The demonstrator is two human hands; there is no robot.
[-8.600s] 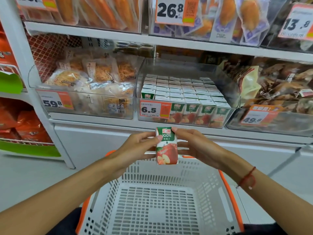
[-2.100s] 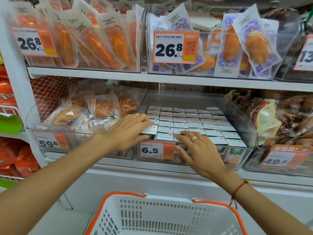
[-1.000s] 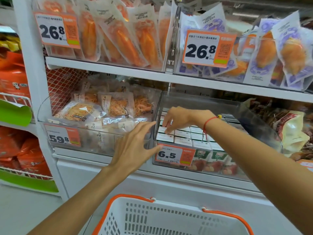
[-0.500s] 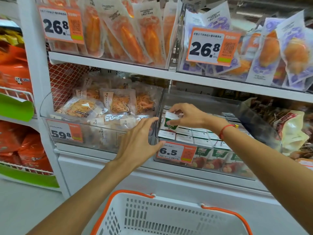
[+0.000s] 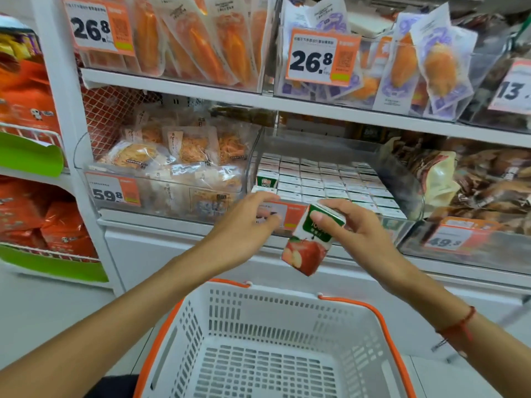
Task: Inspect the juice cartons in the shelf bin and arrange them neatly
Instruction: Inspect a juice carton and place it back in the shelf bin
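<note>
stage: mid-inspection | right hand [image 5: 356,234] fingers hold one juice carton [image 5: 311,239] tilted, outside shelf bin [image 5: 402,179] front edge | left hand [image 5: 247,225] fingers loose, empty | left: return carton, fill front-left gap in rows

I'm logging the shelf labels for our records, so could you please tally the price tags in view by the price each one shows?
26.8 tags: 2, upper left and upper middle
59.8 tags: 1
49.8 tags: 1
Tags beginning 13, cut off at the frame edge: 1
Tag hidden behind the left hand, price unreadable: 1
Total: 6
</note>
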